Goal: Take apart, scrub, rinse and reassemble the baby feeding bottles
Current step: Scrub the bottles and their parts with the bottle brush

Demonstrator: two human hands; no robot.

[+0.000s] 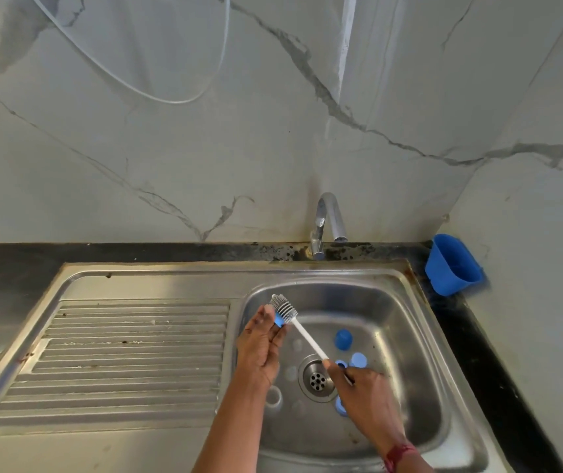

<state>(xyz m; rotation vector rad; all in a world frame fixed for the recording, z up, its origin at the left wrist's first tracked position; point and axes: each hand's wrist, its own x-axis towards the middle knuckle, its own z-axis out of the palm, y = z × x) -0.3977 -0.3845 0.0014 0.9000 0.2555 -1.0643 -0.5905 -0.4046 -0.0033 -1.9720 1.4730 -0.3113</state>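
Over the sink [421,339], the left hand [259,349] is up and to the left of the drain [317,379], its fingertips pinching a small blue bottle part [279,321]. The grey bristle head of the brush [304,332] lies against that part. The white handle slants down to the right hand [363,394], which is clenched round its end just right of the drain. On the basin floor a blue cap [342,339] stands beyond the drain, blue rings [358,359] lie just right of it, and clear pieces [273,397] lie to its left. The tap [328,216] rises behind the drain, and a blue cup [450,268] stands far right on the dark desk [498,370].
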